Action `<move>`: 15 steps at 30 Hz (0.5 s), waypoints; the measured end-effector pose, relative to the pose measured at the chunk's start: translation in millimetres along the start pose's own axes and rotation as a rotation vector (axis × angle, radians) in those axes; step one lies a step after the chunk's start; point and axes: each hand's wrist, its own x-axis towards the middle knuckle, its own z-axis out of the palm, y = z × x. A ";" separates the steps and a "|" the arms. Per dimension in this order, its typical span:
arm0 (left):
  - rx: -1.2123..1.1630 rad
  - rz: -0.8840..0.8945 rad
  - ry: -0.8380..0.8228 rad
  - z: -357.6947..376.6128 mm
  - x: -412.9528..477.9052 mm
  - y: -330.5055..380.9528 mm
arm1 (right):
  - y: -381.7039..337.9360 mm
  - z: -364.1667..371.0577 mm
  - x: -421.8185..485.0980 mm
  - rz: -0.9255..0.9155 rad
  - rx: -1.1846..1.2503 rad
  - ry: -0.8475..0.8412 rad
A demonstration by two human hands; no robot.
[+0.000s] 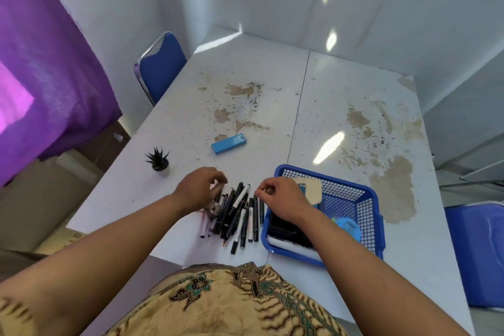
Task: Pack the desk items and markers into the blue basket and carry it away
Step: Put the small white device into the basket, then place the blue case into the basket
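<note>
A pile of several black and white markers (236, 215) lies on the white table near its front edge. My left hand (200, 189) is over the pile's left end, fingers curled round some of the markers there. My right hand (281, 199) hovers at the pile's right end with fingers curled; what it pinches is too small to tell. The blue basket (371, 200) stands just right of the pile and holds a beige card, a black item, a white roll and a light blue object. A blue case (229, 144) and a small potted plant (159, 160) stand farther back.
The worn white table (341, 106) stretches away to the wall. A blue chair (161, 68) stands at its far left corner and another blue seat (477, 254) at the right. A purple curtain hangs at the left. A small round metal object (213, 209) lies by the pile.
</note>
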 end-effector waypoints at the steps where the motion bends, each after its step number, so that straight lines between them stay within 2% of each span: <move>1: -0.015 -0.023 0.009 -3.7 4.0 -7.3 | -5.5 1.3 8.0 -0.004 -0.013 -0.004; 8: -0.050 -0.154 0.017 -20.3 44.1 -55.2 | -37.1 14.2 69.4 0.018 -0.040 -0.051; 15: 0.023 -0.208 -0.071 -19.3 95.3 -87.2 | -31.1 35.4 104.7 0.095 -0.158 -0.080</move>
